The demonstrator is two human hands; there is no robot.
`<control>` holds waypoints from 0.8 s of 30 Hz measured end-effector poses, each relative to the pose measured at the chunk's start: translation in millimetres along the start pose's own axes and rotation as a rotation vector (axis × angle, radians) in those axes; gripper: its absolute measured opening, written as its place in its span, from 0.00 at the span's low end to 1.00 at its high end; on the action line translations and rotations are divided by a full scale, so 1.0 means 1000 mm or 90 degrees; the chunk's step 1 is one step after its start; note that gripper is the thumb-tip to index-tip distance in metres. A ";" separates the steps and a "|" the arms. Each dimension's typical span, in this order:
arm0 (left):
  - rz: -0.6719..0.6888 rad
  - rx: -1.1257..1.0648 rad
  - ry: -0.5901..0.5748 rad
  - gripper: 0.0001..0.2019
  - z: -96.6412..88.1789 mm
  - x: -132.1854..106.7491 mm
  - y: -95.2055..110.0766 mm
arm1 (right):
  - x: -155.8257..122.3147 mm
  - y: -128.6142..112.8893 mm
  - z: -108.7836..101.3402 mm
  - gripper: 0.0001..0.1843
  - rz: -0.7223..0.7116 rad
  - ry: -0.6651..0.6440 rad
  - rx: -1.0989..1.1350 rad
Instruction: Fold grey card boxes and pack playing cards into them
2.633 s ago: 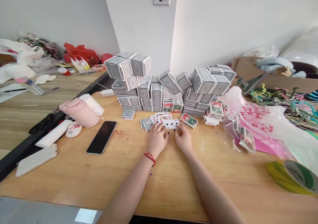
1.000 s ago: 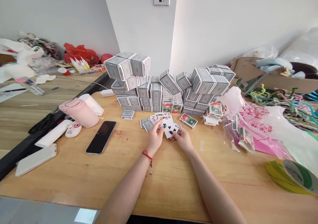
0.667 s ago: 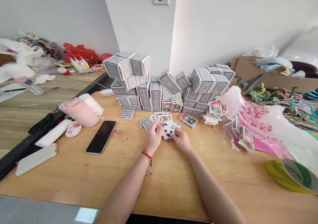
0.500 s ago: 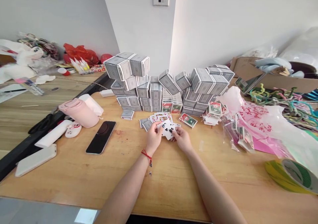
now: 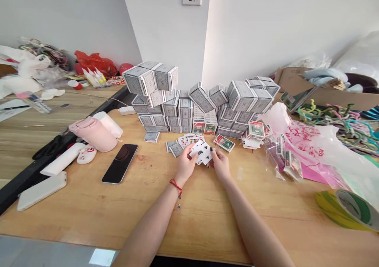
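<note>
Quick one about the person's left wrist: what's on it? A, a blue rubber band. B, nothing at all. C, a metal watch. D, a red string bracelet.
D: a red string bracelet is tied around the left wrist.

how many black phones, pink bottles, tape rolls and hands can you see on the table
black smartphone: 1
pink bottle: 1
roll of green and yellow tape: 1
hands, the left hand and the right hand: 2
total: 5
</note>
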State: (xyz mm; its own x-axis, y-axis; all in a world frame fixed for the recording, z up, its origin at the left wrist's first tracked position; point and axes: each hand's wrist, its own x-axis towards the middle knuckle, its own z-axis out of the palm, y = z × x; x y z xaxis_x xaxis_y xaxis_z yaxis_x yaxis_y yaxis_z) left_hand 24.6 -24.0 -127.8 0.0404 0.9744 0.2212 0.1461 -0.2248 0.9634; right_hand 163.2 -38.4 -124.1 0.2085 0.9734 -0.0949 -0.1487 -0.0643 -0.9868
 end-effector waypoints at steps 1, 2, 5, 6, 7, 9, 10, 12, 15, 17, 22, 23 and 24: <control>0.000 0.004 0.019 0.19 -0.001 0.001 -0.001 | 0.001 0.001 0.000 0.19 -0.005 -0.016 0.008; -0.001 0.005 0.034 0.20 -0.001 0.001 -0.002 | 0.001 0.002 0.001 0.18 -0.012 -0.028 0.013; -0.007 -0.014 0.055 0.20 -0.003 0.002 0.000 | 0.003 0.007 0.002 0.19 -0.033 -0.021 0.016; -0.008 -0.024 0.060 0.19 -0.003 0.002 0.001 | 0.003 0.009 0.002 0.19 -0.038 -0.009 0.009; -0.007 -0.034 0.065 0.17 -0.003 0.002 0.002 | 0.004 0.009 0.002 0.18 -0.042 0.002 -0.002; -0.003 -0.053 0.085 0.13 -0.004 0.003 0.004 | 0.003 0.010 0.002 0.18 -0.046 0.012 -0.025; -0.003 -0.061 0.096 0.12 -0.004 0.004 0.005 | 0.003 0.010 0.001 0.18 -0.047 0.008 -0.033; -0.012 -0.075 0.114 0.10 -0.006 0.006 0.004 | 0.002 0.008 0.001 0.18 -0.047 -0.011 -0.039; -0.039 -0.076 0.103 0.12 -0.009 0.007 0.002 | 0.000 0.006 0.001 0.18 -0.045 -0.034 -0.041; -0.047 -0.065 0.078 0.15 -0.010 0.007 0.001 | 0.000 0.005 0.002 0.19 -0.049 -0.036 -0.034; -0.040 -0.018 0.042 0.16 -0.007 0.006 -0.001 | 0.002 0.010 0.001 0.20 -0.065 -0.046 0.003; -0.039 -0.012 0.046 0.15 -0.007 0.006 -0.002 | 0.002 0.012 0.001 0.20 -0.065 -0.053 0.002; -0.037 -0.011 0.050 0.14 -0.006 0.006 -0.003 | 0.003 0.013 0.000 0.20 -0.065 -0.059 -0.002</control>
State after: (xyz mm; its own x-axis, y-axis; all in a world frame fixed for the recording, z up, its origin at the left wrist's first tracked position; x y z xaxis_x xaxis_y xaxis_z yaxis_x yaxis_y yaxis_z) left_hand 18.1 -17.9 -128.1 -0.0450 0.9835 0.1751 0.1294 -0.1681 0.9772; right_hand 161.4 -36.0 -137.5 0.1318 0.9911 0.0186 -0.1286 0.0357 -0.9911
